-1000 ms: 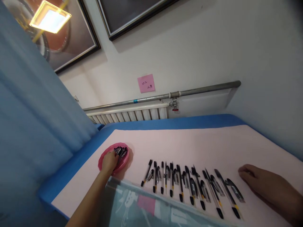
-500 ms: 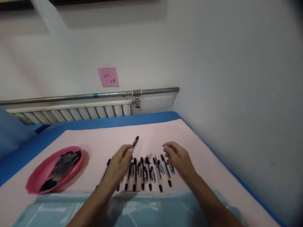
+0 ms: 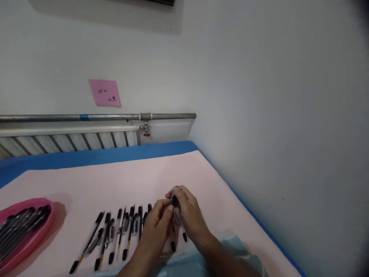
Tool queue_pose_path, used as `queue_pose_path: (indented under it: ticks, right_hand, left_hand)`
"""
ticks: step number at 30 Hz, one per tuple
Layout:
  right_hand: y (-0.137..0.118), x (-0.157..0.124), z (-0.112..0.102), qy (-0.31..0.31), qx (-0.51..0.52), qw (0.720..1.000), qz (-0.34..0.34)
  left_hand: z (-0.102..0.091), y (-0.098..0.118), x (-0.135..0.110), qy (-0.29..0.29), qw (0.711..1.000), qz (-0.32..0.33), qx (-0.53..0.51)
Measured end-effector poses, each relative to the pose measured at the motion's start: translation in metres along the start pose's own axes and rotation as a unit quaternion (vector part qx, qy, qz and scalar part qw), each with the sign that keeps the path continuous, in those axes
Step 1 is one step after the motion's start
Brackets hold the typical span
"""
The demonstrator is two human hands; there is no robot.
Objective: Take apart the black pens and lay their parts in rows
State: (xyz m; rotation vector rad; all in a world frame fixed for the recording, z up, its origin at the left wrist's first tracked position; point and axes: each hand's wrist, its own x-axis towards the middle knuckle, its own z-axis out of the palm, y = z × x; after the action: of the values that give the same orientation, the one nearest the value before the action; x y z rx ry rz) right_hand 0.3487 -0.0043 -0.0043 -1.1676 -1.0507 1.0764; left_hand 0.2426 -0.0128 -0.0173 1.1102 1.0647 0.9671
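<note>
My left hand (image 3: 157,227) and my right hand (image 3: 188,213) meet over the right end of a row of black-capped clear pens (image 3: 115,234) on the pink table cover (image 3: 129,181). Both hands pinch one black pen (image 3: 173,200) between their fingertips, just above the row. A pink dish (image 3: 34,238) with several more black pens lies at the far left, away from both hands.
A blue edge (image 3: 95,157) borders the pink cover at the back and right. Behind it run a white radiator (image 3: 66,140) and a metal pipe (image 3: 100,116) along the wall, with a pink sticky note (image 3: 104,92) above. A pale blue garment (image 3: 230,250) shows at the bottom.
My left hand left the pink dish carrying a pen and came to the right end of the row. My right hand moved in and joined it on the pen. The view swung rightward.
</note>
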Motion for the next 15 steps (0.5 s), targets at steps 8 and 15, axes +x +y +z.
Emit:
queue_pose_path:
  ticks: [8, 15]
  right_hand:
    - [0.006, 0.001, 0.012, 0.018, 0.039, 0.998, 0.046]
    - [0.015, 0.002, 0.015, 0.050, 0.085, 0.993, 0.066]
  left_hand:
    - [0.001, -0.008, -0.002, 0.005, 0.999, 0.042, 0.029]
    - [0.006, -0.013, -0.001, 0.019, 0.999, -0.003, -0.031]
